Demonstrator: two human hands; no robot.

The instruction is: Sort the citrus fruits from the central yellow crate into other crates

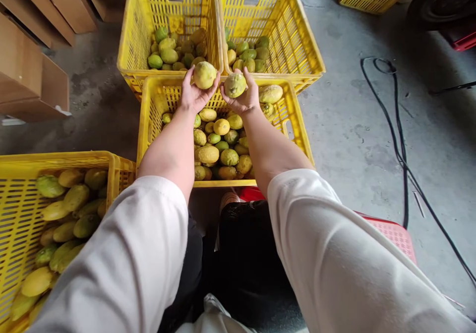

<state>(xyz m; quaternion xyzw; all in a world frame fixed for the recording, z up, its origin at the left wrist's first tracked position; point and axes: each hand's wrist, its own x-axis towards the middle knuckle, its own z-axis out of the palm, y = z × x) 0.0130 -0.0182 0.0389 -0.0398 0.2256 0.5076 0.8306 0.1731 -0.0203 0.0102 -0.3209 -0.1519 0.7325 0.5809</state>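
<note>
1. One view, from the wearer's head; it faces forward and steeply down;
2. nearest the lens, the left sleeve [137,249] and right sleeve [334,244] enter from the bottom edge, the lap [253,253] between them;
3. farther out, above centre, come the left hand [195,92] and right hand [243,97];
4. beyond, the back crates [297,40] are seen into from above;
5. boxes [18,70] fill the upper left, floor [345,139] the right.

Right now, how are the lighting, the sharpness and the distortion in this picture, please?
Head view: soft, uneven light, with the wheel in shadow; head view: both held fruits fairly sharp; head view: the near sleeves look stretched, probably by wide-angle distortion.
</note>
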